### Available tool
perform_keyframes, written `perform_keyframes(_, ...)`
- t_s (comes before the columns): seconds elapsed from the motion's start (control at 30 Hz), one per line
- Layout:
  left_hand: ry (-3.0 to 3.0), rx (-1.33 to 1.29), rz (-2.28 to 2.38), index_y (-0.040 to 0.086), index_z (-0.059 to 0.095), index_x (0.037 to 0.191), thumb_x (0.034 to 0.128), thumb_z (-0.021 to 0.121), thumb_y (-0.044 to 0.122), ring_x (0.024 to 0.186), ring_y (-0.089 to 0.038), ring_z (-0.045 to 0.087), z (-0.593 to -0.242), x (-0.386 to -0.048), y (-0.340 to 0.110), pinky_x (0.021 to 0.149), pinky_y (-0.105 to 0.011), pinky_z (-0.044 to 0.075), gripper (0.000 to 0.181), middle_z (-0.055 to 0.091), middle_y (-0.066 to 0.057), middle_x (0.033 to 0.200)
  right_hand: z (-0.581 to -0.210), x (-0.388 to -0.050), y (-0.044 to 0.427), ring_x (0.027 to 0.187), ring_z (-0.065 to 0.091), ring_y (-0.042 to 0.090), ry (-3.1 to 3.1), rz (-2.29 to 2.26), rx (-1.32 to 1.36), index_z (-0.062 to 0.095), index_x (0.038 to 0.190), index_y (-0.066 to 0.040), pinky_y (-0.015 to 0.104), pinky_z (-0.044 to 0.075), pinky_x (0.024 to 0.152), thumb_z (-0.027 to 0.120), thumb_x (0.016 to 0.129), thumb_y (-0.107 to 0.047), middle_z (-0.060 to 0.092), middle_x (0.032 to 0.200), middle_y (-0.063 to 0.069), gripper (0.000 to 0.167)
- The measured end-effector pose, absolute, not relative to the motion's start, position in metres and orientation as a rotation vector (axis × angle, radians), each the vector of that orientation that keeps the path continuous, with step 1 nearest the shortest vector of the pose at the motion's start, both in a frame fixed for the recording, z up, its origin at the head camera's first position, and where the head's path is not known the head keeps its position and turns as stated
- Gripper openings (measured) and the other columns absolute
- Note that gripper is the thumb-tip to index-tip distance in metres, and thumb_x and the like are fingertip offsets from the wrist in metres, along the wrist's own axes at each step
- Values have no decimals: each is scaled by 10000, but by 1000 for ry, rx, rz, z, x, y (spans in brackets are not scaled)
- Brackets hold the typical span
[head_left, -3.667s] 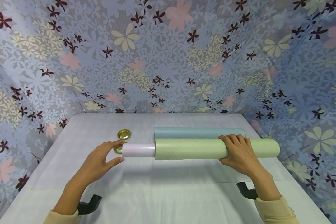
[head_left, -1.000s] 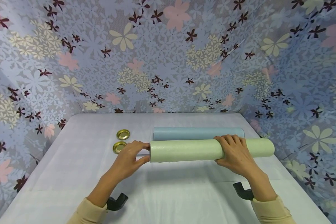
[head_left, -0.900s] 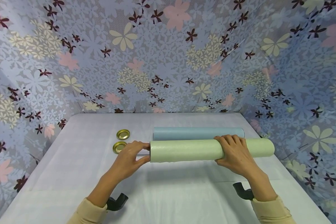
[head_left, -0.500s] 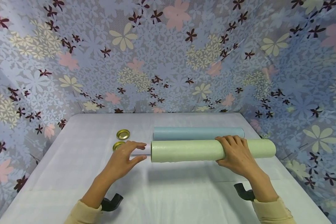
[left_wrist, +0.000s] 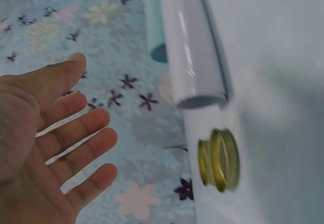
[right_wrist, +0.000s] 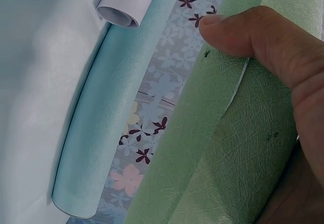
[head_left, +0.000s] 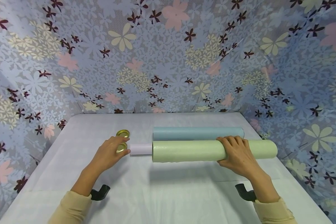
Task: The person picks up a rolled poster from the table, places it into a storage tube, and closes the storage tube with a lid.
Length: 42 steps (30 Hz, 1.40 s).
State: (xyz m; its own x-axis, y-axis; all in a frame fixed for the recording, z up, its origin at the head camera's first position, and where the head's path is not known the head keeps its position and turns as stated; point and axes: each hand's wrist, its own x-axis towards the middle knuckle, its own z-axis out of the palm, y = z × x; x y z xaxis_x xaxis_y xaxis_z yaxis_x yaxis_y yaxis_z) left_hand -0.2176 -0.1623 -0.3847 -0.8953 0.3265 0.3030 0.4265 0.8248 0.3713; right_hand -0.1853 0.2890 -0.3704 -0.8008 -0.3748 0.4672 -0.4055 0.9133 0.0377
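Note:
My right hand point(head_left: 236, 155) grips a long light green tube point(head_left: 189, 151) from above, toward its right end. The tube is held level over the table, its shadow falling below. In the right wrist view, a seam runs along the green tube point(right_wrist: 217, 133) by the thumb. My left hand point(head_left: 107, 154) is apart from the tube, fingers extended and holding nothing; in the left wrist view the same hand point(left_wrist: 61, 133) has its fingers spread. Near it lie two gold lids, the farther lid point(head_left: 123, 133) and the nearer lid point(head_left: 122, 147), partly hidden by fingers.
A white paper roll point(head_left: 140, 149) lies on the table, its right part hidden behind the green tube. Farther back is a light blue tube point(head_left: 198, 133). A white cloth covers the table point(head_left: 168, 196), and a floral curtain point(head_left: 168, 62) hangs behind.
My left hand went from beside the white roll to the green tube's left end, then drew back left, off the tube. The green tube shifted slightly left, then slightly right, in my right hand.

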Motion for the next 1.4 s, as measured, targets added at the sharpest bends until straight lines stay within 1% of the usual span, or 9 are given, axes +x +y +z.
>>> perform_keyframes(0.27, -2905, -567, -524, 19, 556, 1273, 832, 708, 305, 1190, -406, 491, -399, -240, -178, 971, -572, 399, 548, 545, -231, 1290, -371, -185, 290, 1033, 488, 387, -2596, 93, 563, 512, 1258, -111, 578, 351, 860, 858, 567, -272, 578, 1116, 151, 789)
perform_keyframes(0.47, -2960, -556, -528, 22, 542, 1292, 825, 713, 333, 1152, -402, 490, -413, -255, -188, 931, -568, 409, 587, 535, -224, 1272, -372, -184, 291, 1035, 485, 386, -2598, 96, 562, 509, 1260, -116, 577, 350, 855, 858, 567, -273, 578, 1118, 150, 791)
perform_keyframes(0.67, -3051, -542, -519, 19, 484, 1341, 835, 692, 381, 1198, -428, 439, -421, -266, -191, 958, -595, 372, 655, 480, -251, 1329, -373, -184, 291, 1024, 488, 384, -2595, 96, 569, 510, 1253, -115, 565, 351, 840, 854, 570, -271, 580, 1107, 150, 781)
perform_keyframes(0.87, -3092, -525, -503, 2, 446, 1365, 837, 688, 391, 1227, -452, 412, -427, -274, -191, 971, -612, 357, 699, 450, -264, 1358, -373, -183, 291, 1020, 488, 381, -2597, 101, 568, 512, 1250, -114, 564, 350, 838, 856, 566, -269, 581, 1103, 149, 781)
perform_keyframes(1.17, -3091, -514, -524, -2, 433, 1377, 828, 704, 364, 1227, -455, 413, -435, -279, -194, 974, -634, 350, 713, 447, -272, 1357, -373, -183, 292, 1017, 484, 380, -2598, 95, 563, 515, 1251, -112, 567, 347, 857, 859, 563, -264, 581, 1104, 152, 784)
perform_keyframes(1.4, -3070, -490, -525, 3, 444, 1370, 821, 706, 375, 1222, -460, 416, -442, -283, -196, 947, -642, 362, 713, 460, -272, 1343, -373, -183, 292, 1013, 487, 382, -2596, 96, 565, 518, 1247, -111, 572, 350, 853, 860, 563, -279, 583, 1100, 153, 783)
